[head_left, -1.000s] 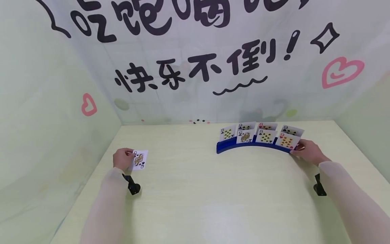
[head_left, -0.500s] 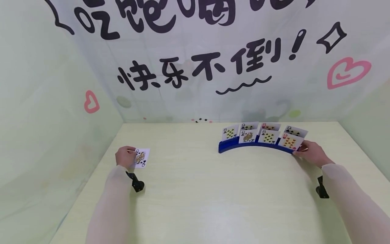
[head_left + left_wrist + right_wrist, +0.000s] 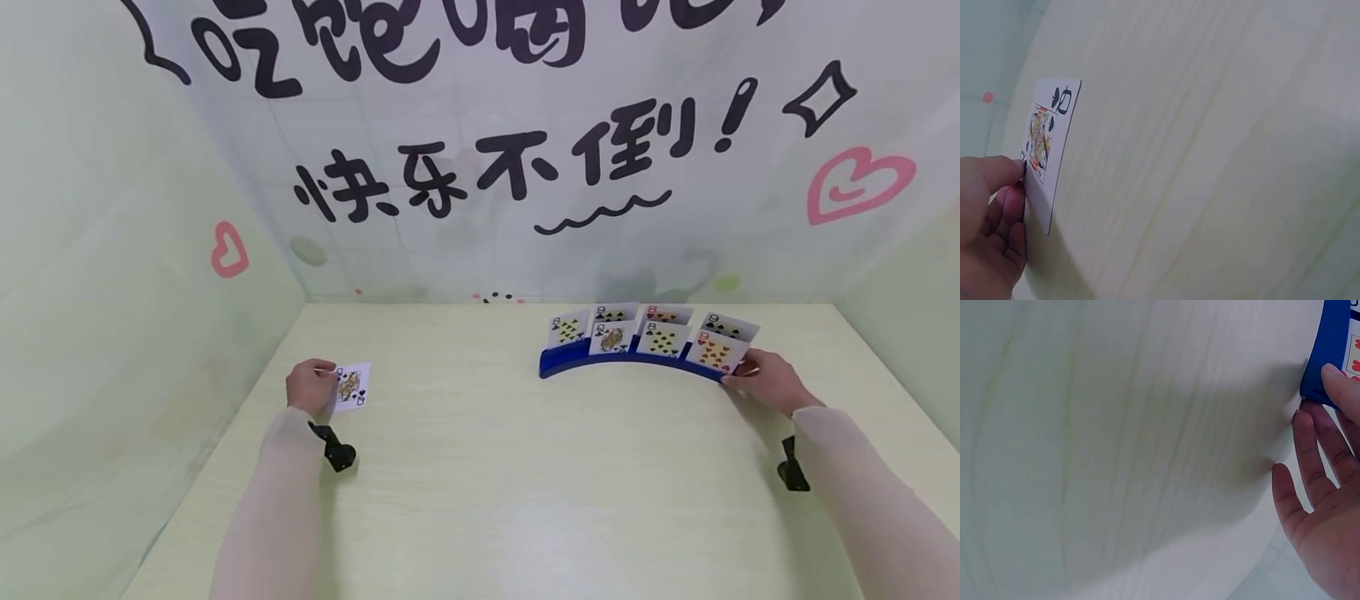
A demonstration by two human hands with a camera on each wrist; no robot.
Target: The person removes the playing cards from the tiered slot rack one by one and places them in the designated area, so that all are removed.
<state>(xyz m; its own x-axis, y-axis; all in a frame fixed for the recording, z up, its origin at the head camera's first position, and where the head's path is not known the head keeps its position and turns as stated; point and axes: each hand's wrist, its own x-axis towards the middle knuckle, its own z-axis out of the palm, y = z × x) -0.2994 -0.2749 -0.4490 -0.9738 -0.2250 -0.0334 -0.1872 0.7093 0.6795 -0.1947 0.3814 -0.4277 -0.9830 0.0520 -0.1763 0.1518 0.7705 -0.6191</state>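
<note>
My left hand (image 3: 310,388) pinches a queen of spades playing card (image 3: 352,387) by its left edge, at the left side of the table. In the left wrist view the thumb lies on the card's face (image 3: 1044,147) and curled fingers are behind it. At the back right stands a curved blue card holder (image 3: 564,358) with two rows of upright cards. My right hand (image 3: 770,382) grips the holder's right end. In the right wrist view its thumb presses the front of the blue holder (image 3: 1329,337); some fingertips are hidden behind it.
The holder's front row has a black queen (image 3: 612,339), a black eight (image 3: 663,340) and a red nine (image 3: 715,352). Further cards stand behind. The light wooden table (image 3: 495,467) ends at a printed cloth backdrop (image 3: 420,267), with cloth walls on both sides.
The whole head view has shifted slightly. The card in my left hand has tilted a little. My right hand keeps its hold on the card holder.
</note>
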